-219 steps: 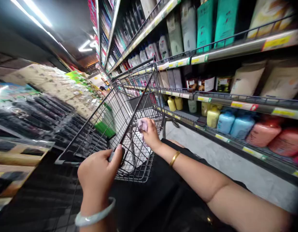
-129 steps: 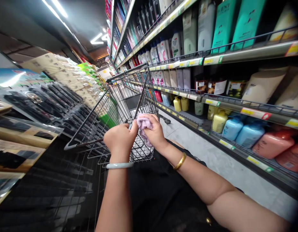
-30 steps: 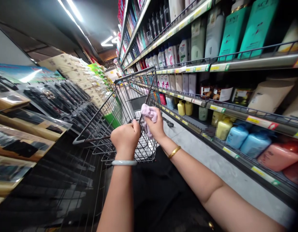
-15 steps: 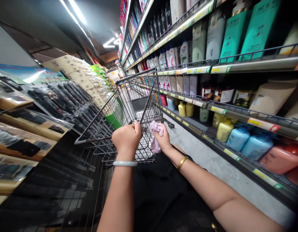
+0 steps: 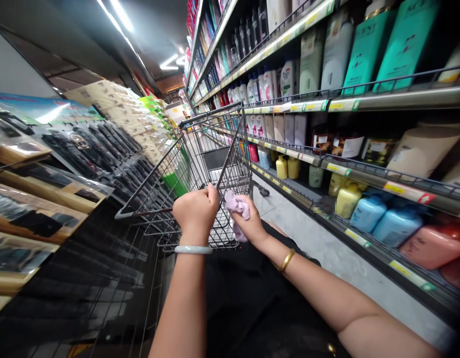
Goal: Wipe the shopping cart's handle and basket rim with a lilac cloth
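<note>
A dark wire shopping cart (image 5: 200, 164) stands tilted in the aisle in front of me. My left hand (image 5: 195, 211), with a pale bangle on the wrist, is closed round the cart's near rim wire. My right hand (image 5: 248, 221), with a gold bangle, is closed on a crumpled lilac cloth (image 5: 235, 204) and presses it against the cart's side frame, close beside the left hand.
Shelves (image 5: 326, 104) of shampoo and lotion bottles line the right side, with pastel bottles (image 5: 367, 211) low down. A rack of hanging packaged goods (image 5: 84, 149) fills the left. The grey floor (image 5: 345, 263) runs along the aisle. My dark clothing (image 5: 244, 308) fills the bottom.
My right hand with the lilac cloth has slid down along the cart's frame from the top rim to lower beside the left hand. The left hand has kept its grip.
</note>
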`<state>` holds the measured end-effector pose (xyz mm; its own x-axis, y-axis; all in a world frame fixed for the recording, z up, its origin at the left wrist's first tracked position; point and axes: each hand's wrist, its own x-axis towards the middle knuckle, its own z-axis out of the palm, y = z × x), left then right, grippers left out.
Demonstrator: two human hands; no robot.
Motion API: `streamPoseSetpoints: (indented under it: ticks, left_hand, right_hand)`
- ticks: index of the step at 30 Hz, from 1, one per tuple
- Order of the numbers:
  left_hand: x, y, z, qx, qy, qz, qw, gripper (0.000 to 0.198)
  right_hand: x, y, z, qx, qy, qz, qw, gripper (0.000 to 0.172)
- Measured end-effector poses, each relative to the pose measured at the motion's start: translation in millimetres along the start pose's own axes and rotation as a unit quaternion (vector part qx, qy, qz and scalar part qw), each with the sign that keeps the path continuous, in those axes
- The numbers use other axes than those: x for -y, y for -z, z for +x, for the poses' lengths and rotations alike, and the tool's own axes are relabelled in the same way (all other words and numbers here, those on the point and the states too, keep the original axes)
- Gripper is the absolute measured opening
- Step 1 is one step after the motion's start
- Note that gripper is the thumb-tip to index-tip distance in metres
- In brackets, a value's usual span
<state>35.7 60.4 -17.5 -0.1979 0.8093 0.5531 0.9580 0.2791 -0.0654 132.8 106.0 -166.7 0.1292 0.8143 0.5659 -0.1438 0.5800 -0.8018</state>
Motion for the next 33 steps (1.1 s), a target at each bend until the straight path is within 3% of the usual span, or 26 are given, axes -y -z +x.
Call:
streamPoseSetpoints:
  ticks: [3,7,9,11,14,16,18,21,24,29,31,33]
  left_hand:
    - [0.5,-1.2,0.1,-0.005,-0.001,0.0,1.0,0.068]
    - [2.1,-3.8,0.0,-0.009,-0.007,-0.006,1.0,0.072]
    - [2.5,-3.8,-0.3,-0.009,-0.009,-0.004,1.0,0.073]
    - [2.4,-3.0,-0.6,-0.012,-0.011,-0.001,1.0,0.071]
    - [2.1,-1.9,-0.7,-0.016,-0.011,-0.004,1.0,0.068]
    - [2.1,-1.8,-0.9,-0.016,-0.009,-0.004,1.0,0.068]
    - [2.3,-2.4,-1.1,-0.016,-0.012,-0.002,1.0,0.068]
    - [2.5,-3.6,-1.1,-0.016,-0.009,-0.005,1.0,0.068]
    - [2.6,-4.1,-0.8,-0.021,-0.008,-0.003,1.0,0.066]
    - [3.2,-3.5,-1.3,-0.029,-0.014,0.004,0.999,0.065]
    - [3.5,-3.3,-1.8,-0.03,-0.012,0.003,0.999,0.064]
    - [3.4,-3.4,-1.9,-0.032,-0.011,0.002,0.999,0.064]
  right_hand:
    - [10.2,0.0,-6.6,-0.006,-0.016,0.007,1.0,0.039]
    - [54.8,-2.2,0.7,0.029,0.126,0.013,0.992,0.038]
    - [55.0,-2.3,3.5,0.04,0.157,0.004,0.987,0.039]
    - [35.4,-1.6,2.1,0.032,0.119,-0.001,0.992,0.039]
    - [1.3,-0.3,-3.7,0.008,-0.009,0.01,1.0,0.04]
    - [-1.1,-0.1,-5.4,0.003,-0.046,0.014,0.999,0.041]
    - [15.8,-0.6,-3.9,0.009,-0.017,0.008,1.0,0.041]
    - [48.0,-1.5,1.6,0.03,0.092,0.004,0.995,0.041]
    - [45.7,-0.6,3.0,0.048,0.149,-0.006,0.988,0.041]
    - [-7.2,4.6,-6.1,0.017,-0.021,0.002,1.0,0.042]
    - [-8.4,6.4,-7.7,0.018,-0.041,0.002,0.999,0.043]
    - [6.7,7.8,-6.7,0.022,-0.007,-0.006,1.0,0.043]
